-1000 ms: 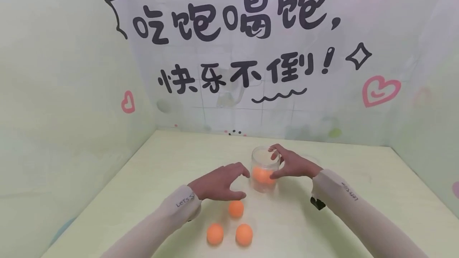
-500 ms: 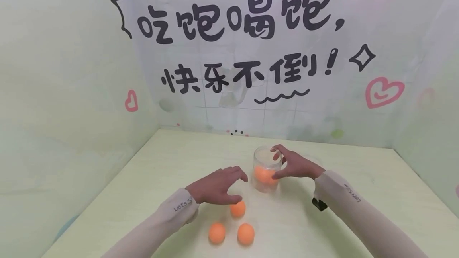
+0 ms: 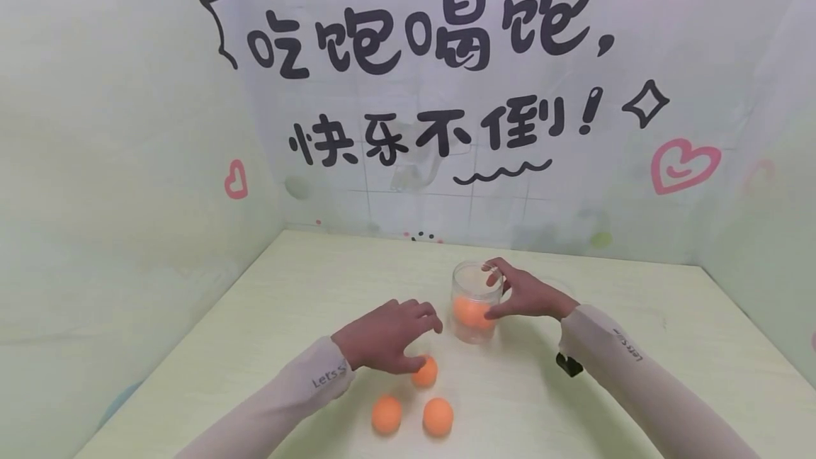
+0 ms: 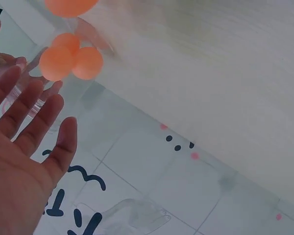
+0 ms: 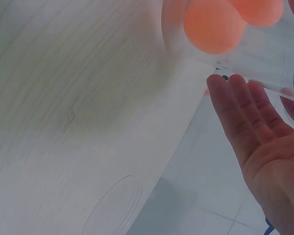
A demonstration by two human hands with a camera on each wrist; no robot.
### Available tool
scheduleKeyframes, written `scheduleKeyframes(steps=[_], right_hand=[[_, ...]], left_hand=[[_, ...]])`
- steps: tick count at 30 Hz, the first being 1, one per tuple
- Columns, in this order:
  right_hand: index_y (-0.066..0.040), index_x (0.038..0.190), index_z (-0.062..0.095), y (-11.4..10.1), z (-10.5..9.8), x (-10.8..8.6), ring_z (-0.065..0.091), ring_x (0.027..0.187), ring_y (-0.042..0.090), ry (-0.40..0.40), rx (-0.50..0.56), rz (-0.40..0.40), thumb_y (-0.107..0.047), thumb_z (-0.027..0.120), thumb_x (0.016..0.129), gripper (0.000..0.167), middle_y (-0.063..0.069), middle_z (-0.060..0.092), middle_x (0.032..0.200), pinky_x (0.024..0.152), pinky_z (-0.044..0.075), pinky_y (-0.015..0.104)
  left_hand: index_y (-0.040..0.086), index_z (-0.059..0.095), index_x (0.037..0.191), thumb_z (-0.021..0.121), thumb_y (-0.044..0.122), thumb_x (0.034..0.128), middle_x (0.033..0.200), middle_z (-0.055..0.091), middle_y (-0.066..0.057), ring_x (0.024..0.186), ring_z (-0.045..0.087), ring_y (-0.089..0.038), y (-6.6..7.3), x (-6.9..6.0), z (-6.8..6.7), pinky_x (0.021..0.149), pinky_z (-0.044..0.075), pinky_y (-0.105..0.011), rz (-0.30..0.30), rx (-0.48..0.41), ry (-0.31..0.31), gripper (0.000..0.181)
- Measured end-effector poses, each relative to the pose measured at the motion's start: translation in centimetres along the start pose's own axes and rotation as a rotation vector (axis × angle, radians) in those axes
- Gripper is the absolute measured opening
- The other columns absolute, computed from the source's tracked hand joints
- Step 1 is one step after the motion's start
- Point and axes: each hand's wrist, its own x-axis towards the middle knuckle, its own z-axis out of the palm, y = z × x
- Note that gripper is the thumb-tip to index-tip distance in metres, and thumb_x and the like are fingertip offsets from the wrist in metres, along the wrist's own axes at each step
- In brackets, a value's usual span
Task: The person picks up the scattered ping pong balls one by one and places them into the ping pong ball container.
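Note:
A clear round jar (image 3: 464, 290) stands upright on the table with orange balls (image 4: 56, 63) inside; three show in the left wrist view. My right hand (image 3: 532, 294) grips the jar from its right side, thumb at the front and fingers around the back near the rim. My left hand (image 3: 387, 337) hovers to the left of the jar, its fingers loosely bent and holding nothing. Just under its thumb lies a loose orange ball (image 3: 424, 372), partly hidden by it; whether they touch I cannot tell. Closer to me are two more orange balls, one left (image 3: 386, 414) and one right (image 3: 438, 416).
A clear round lid (image 5: 112, 208) lies flat on the pale wooden table (image 3: 637, 360), behind my right wrist. A printed cloth (image 3: 382, 204) with dark lettering stands along the back edge, and more printed cloth rises at both sides.
My left hand has drawn back slightly from the jar and come down toward the nearest loose ball, its thumb now overlapping that ball. The right hand keeps its grip on the jar.

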Motion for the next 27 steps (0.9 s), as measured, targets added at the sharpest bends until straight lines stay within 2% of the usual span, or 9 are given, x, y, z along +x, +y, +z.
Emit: scheduleKeyframes(steps=[4, 9, 15, 23, 27], right_hand=[[-0.01, 0.133, 0.037, 0.1, -0.1, -0.1, 0.055, 0.096, 0.023, -0.003, 0.0, 0.01, -0.031, 0.08, 0.073, 0.077, 0.012, 0.056, 0.113, 0.082, 0.047, 0.038], [-0.01, 0.133, 0.037, 0.2, -0.2, -0.1, 0.055, 0.097, 0.023, -0.002, 0.004, 0.019, -0.032, 0.08, 0.073, 0.077, 0.012, 0.056, 0.113, 0.083, 0.047, 0.038], [-0.01, 0.135, 0.036, 0.3, 0.0, 0.0, 0.056, 0.098, 0.024, -0.007, 0.017, 0.015, -0.032, 0.08, 0.074, 0.078, 0.012, 0.055, 0.115, 0.082, 0.047, 0.038], [-0.01, 0.135, 0.036, 0.2, 0.0, 0.0, 0.057, 0.098, 0.025, -0.009, 0.001, 0.028, -0.033, 0.08, 0.073, 0.079, 0.012, 0.056, 0.115, 0.082, 0.048, 0.038], [-0.01, 0.135, 0.035, 0.3, 0.0, 0.1, 0.058, 0.099, 0.026, -0.008, 0.002, 0.031, -0.033, 0.08, 0.073, 0.08, 0.012, 0.056, 0.116, 0.08, 0.049, 0.037]], left_hand=[[0.017, 0.058, 0.116, 0.061, 0.029, 0.0819, 0.115, 0.057, 0.006, 0.097, 0.054, -0.011, 0.3, 0.2, 0.1, 0.078, 0.043, -0.027, 0.044, 0.068, 0.011, 0.036], [0.019, 0.058, 0.115, 0.062, 0.028, 0.0809, 0.114, 0.058, 0.006, 0.095, 0.054, -0.01, 0.5, 0.5, 0.2, 0.076, 0.043, -0.025, 0.048, 0.075, -0.005, 0.036], [0.019, 0.06, 0.114, 0.064, 0.026, 0.0802, 0.111, 0.058, 0.006, 0.092, 0.055, -0.009, 0.7, 0.6, 0.9, 0.075, 0.044, -0.023, 0.041, 0.052, -0.048, 0.035], [0.02, 0.063, 0.107, 0.067, 0.021, 0.0765, 0.104, 0.057, 0.007, 0.079, 0.049, -0.005, 0.7, 0.8, 2.3, 0.068, 0.041, -0.019, 0.077, 0.013, -0.051, 0.031], [0.021, 0.063, 0.107, 0.067, 0.019, 0.0771, 0.104, 0.056, 0.008, 0.077, 0.046, -0.003, 0.8, 1.0, 2.7, 0.066, 0.04, -0.016, 0.051, -0.025, -0.08, 0.03]])
